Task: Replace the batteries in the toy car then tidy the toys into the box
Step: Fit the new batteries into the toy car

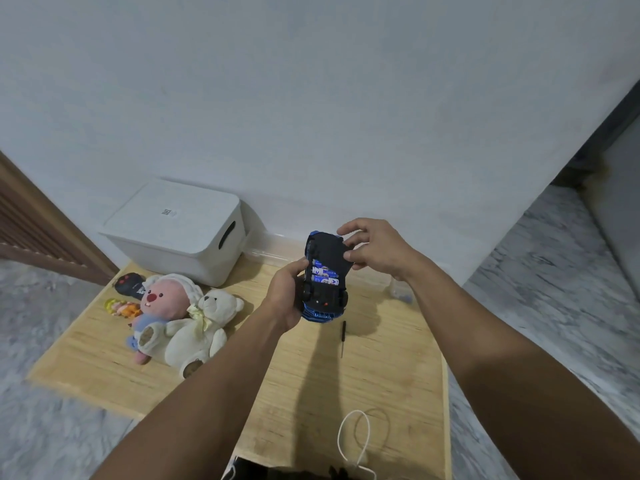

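I hold a blue toy car [323, 308] upside down above the wooden table [381, 375]. My left hand [285, 296] grips its left side. The battery bay is uncovered and blue-and-white batteries [325, 276] lie in it. My right hand [375, 249] pinches the far end of the black underside, fingers curled on it. A small black screwdriver [343, 337] lies on the table just below the car. The white lidded box [176, 230] stands at the back left against the wall.
On the left of the table lie a white teddy bear [204, 327], a pink plush [159, 303], a black remote control [129, 285] and a small colourful toy [119, 307]. A white cord [355, 441] loops at the near edge. A clear bag [401, 292] sits at the right.
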Tool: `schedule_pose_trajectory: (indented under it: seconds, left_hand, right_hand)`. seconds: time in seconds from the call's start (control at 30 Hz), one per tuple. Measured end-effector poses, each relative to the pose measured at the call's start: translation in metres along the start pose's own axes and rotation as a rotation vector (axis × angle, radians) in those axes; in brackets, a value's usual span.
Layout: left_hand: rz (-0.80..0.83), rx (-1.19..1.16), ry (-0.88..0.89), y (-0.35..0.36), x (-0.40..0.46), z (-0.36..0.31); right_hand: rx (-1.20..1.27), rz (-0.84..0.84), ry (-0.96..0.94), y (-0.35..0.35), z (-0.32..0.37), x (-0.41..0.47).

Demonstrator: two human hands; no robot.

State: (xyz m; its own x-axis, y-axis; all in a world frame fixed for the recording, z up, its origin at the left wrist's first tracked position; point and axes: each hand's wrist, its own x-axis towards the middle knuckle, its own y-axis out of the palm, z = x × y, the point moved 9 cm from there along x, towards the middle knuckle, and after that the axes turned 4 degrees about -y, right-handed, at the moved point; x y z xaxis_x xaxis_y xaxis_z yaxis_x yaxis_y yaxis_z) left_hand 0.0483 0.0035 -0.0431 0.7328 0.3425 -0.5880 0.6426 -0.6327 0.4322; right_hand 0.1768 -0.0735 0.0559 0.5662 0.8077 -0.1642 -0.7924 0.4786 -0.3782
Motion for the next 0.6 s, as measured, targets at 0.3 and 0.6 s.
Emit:
schedule_pose_trajectory:
  seconds: [0.3,0.6]
  left_hand:
    - [0.041,0.01,-0.003,0.008,-0.003,-0.002]
    - [0.047,0.026,0.013,0.011,-0.007,-0.007]
  right_hand:
    - [-0.059,-0.003,-0.072,0.009,0.009,-0.001]
    - [-0.075,-0.027,-0.061,0.013,0.004,-0.001]
